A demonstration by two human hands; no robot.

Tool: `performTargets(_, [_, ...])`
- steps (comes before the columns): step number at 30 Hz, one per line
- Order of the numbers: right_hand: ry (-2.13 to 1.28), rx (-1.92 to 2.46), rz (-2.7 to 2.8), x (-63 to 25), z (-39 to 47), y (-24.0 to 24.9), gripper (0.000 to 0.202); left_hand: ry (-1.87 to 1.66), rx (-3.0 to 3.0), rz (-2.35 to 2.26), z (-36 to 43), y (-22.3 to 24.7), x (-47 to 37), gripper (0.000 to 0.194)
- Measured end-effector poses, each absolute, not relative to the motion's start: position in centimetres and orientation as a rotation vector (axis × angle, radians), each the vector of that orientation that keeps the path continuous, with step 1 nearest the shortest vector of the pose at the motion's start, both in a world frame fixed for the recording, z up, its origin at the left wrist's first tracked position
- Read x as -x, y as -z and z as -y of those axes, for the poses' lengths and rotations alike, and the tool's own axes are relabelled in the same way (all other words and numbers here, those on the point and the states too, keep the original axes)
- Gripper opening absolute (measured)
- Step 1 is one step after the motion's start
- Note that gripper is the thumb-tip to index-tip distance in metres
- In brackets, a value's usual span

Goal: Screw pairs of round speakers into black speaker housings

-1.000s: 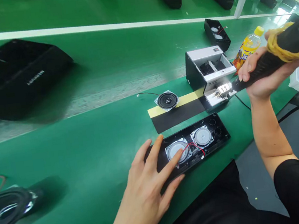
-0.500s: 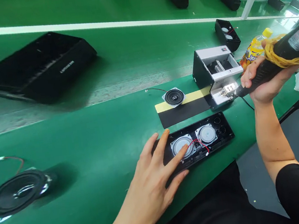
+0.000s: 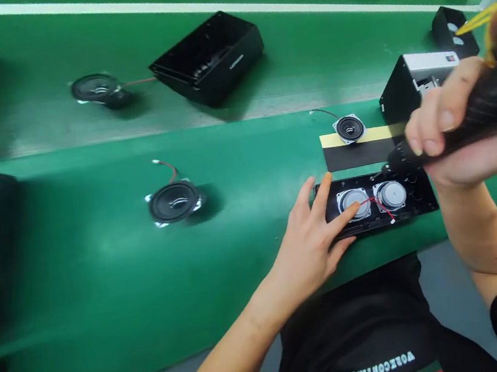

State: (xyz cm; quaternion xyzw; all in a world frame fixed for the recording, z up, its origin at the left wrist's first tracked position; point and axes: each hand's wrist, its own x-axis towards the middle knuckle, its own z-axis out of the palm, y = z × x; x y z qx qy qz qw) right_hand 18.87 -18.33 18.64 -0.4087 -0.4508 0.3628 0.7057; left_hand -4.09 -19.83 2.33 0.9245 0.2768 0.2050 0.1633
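Note:
My left hand (image 3: 312, 235) lies with spread fingers over the left end of a black speaker panel (image 3: 422, 200), one finger touching a driver. Two silver-backed speaker drivers (image 3: 391, 195) sit in the panel, with a red wire (image 3: 384, 209) and small white plug between them. Wrapped around a black electric screwdriver (image 3: 492, 90), my right hand (image 3: 455, 122) is above the panel's right part. The screwdriver's tip points down at the panel's far edge, close to the right driver; whether it touches a screw I cannot tell. Yellow cord is tied around the tool.
Behind the panel, a loose driver (image 3: 349, 129) rests on a yellow and black strip (image 3: 345, 158), beside a screw feeder box (image 3: 401, 89) partly hidden by my right hand. Further left are another driver (image 3: 175, 202), an open black speaker housing (image 3: 214, 62) and a third driver (image 3: 95, 87).
My right hand has brought the screwdriver from the feeder box to the panel's far edge. My left hand stays on the panel. The view has swung left.

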Motion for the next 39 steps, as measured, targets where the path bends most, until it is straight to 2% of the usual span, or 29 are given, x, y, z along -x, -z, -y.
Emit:
performTargets(5, [-0.965,0.886,1.170,-15.2,16.4,-15.0,0.088,-0.543,-2.635,-0.792,19.9,-2.5,3.9,0.056])
performTargets(12, [-1.104,0.817,1.165,-14.6,15.5,-9.7,0.078,-0.560,-2.595,-0.786,19.6,-3.1,3.6,0.052])
performTargets(26, [-1.125,0.951,1.225,-14.8,15.8,-9.4,0.087,-0.550,-2.582,-0.789,19.7,-3.4,3.3,0.057])
performTargets(32, [-1.068,0.872,1.171,-14.4,15.7,-9.8,0.084,-0.536,-2.567,-0.792,19.6,-3.5,3.4,0.058])
performTargets(39, [-1.069,1.055,1.135,-14.0,15.6,-10.8,0.090,-0.540,-2.541,-0.787,19.5,-3.4,3.5,0.057])
